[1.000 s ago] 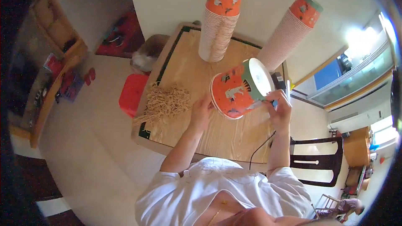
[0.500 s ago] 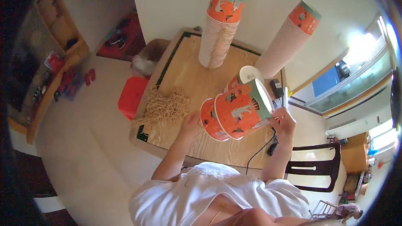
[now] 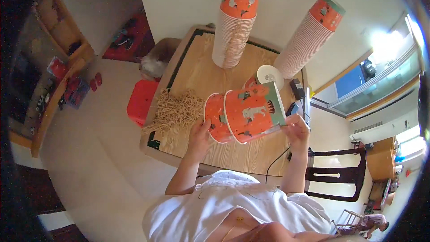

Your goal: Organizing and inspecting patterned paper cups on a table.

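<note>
Two nested orange-and-green paper tubs, printed with animal figures, lie sideways in the air between my hands above the table. My left hand grips the rim of the outer tub at the left, with its thumb on the front. At the green base end on the right, my right hand holds the inner tub between curled fingers. Partly hidden behind them, a further paper tub stands bottom up on the table. Beside my left hand is a heap of tangled beige cords.
Two tall stacks of upturned paper tubs, a left stack and a right stack, rise from the wood-grain table. A black adapter sits near the right edge. Around the table are a red bin, a dark chair and another person.
The held tubs have shifted slightly left and the outer one sits a little further out. My left thumb now rests over the rim's front. My right hand has moved left with them.
</note>
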Tool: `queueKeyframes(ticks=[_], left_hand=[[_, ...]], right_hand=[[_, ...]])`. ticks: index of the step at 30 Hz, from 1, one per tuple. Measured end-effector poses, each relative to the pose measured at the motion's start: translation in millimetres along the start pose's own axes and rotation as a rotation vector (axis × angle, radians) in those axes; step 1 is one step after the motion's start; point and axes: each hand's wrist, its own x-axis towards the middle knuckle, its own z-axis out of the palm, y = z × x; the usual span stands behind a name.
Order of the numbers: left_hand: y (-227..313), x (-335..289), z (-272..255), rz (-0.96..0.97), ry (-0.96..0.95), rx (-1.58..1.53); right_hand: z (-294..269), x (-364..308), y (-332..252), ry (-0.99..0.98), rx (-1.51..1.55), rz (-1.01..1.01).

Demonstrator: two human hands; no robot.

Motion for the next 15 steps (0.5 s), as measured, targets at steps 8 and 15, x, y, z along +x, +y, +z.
queueKeyframes(ticks=[8,15], left_hand=[[-12,-5,-8,0.117,-0.270,0.488],[-23,-11,-40,0.053,-0.211,0.941]], right_hand=[[2,14,24,0.196,0.209,0.167],[-1,8,58,0.189,0.301,0.196]])
